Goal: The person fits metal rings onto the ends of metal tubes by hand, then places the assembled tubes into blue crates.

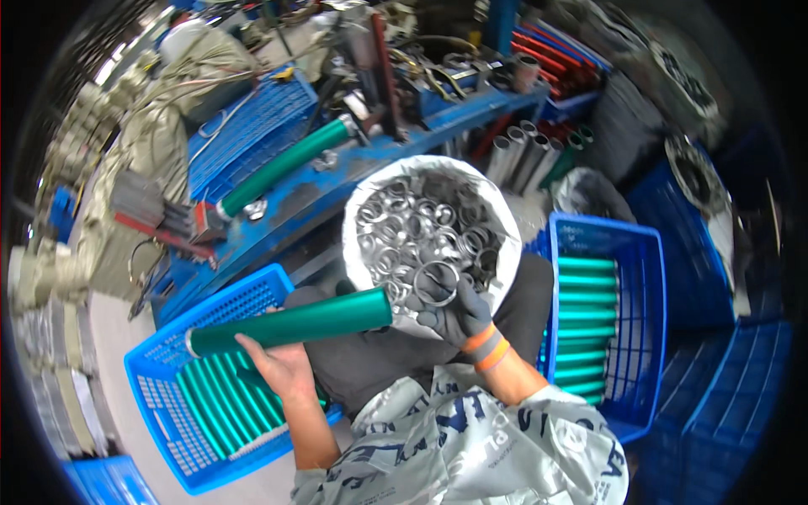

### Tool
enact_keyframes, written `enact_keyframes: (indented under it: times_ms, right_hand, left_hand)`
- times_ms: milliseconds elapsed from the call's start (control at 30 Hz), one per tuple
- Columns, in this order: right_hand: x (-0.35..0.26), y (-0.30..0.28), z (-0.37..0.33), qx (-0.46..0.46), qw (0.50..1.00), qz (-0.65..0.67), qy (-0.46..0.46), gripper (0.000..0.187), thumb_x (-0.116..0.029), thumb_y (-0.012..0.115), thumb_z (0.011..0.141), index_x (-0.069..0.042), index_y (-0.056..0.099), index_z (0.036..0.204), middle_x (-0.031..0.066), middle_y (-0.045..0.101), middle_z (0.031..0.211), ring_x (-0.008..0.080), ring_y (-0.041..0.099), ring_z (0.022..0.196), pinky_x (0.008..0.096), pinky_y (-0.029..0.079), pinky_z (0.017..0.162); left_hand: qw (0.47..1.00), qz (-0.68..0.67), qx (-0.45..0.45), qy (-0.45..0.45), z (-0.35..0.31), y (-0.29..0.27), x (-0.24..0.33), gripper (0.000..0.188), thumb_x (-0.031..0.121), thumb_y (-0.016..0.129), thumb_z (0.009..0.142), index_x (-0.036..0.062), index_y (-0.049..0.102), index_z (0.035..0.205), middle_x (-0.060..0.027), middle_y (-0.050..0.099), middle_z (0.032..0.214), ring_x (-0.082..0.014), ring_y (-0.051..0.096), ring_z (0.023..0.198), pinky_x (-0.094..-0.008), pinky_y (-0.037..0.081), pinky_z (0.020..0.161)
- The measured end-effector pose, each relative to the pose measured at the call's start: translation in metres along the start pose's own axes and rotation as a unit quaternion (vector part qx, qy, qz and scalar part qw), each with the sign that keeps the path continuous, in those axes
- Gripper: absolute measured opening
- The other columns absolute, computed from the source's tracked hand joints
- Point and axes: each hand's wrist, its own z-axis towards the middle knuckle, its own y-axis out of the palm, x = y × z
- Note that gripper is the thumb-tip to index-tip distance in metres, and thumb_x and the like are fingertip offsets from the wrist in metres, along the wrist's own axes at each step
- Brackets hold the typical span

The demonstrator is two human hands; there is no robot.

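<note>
One green tube [290, 322] in left hand [282, 366], metal ring [435, 282] at right fingers [446, 313]

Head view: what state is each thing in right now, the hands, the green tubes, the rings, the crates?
Left hand: bare, closed around a green tube, held level.
Right hand: gloved, fingers pinching one metal ring.
White bag: open, filled with loose metal rings.
Left blue crate: part filled, green tubes lying side by side.
Right blue crate: green tubes stacked in a column.
Tube on the bench: lying at a slant, untouched.
</note>
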Motion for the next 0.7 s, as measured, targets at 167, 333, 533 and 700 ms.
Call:
enact_keyframes:
  times_ms: [167,333,533,700]
  right_hand:
    - [-0.005,0.008,-0.004,0.010,1.000,-0.002,-0.015,0.083,-0.048,0.068,0.113,-0.011,0.032,0.179,0.0225,0.060,0.159,0.0396,0.075,0.122,0.0385,0.073,0.084]
    - [-0.008,-0.007,0.001,0.029,0.953,-0.290,-0.088,0.110,-0.055,0.088,0.097,-0.004,0.034,0.178,0.0210,0.063,0.160,0.0272,0.068,0.140,0.0372,0.058,0.115]
    - [-0.015,0.004,0.004,0.100,0.923,-0.365,-0.064,0.085,-0.006,0.084,0.094,0.007,0.047,0.169,0.0124,0.061,0.164,0.0181,0.060,0.146,0.0348,0.046,0.126]
    - [-0.017,0.003,0.006,0.121,0.887,-0.440,-0.068,0.079,0.001,0.082,0.094,0.005,0.053,0.167,0.0092,0.067,0.156,0.0126,0.064,0.135,0.0309,0.051,0.117]
  left_hand:
    - [0.999,0.013,0.001,-0.049,-0.013,0.000,-0.026,0.055,0.058,0.064,0.114,0.0109,0.068,0.141,-0.0100,0.073,0.140,-0.0262,0.068,0.133,-0.0510,0.054,0.117]
    - [0.997,-0.016,0.009,-0.072,-0.025,-0.002,-0.042,0.050,0.050,0.066,0.115,0.0107,0.065,0.146,-0.0126,0.071,0.146,-0.0278,0.068,0.137,-0.0525,0.056,0.119]
    - [0.998,0.052,-0.006,-0.042,-0.030,-0.001,-0.047,0.050,0.039,0.068,0.116,0.0070,0.060,0.154,-0.0175,0.068,0.153,-0.0313,0.066,0.141,-0.0531,0.057,0.119]
    - [0.997,0.074,-0.011,-0.016,-0.030,-0.001,-0.048,0.048,0.036,0.070,0.115,0.0070,0.063,0.153,-0.0167,0.069,0.152,-0.0305,0.068,0.140,-0.0521,0.058,0.117]
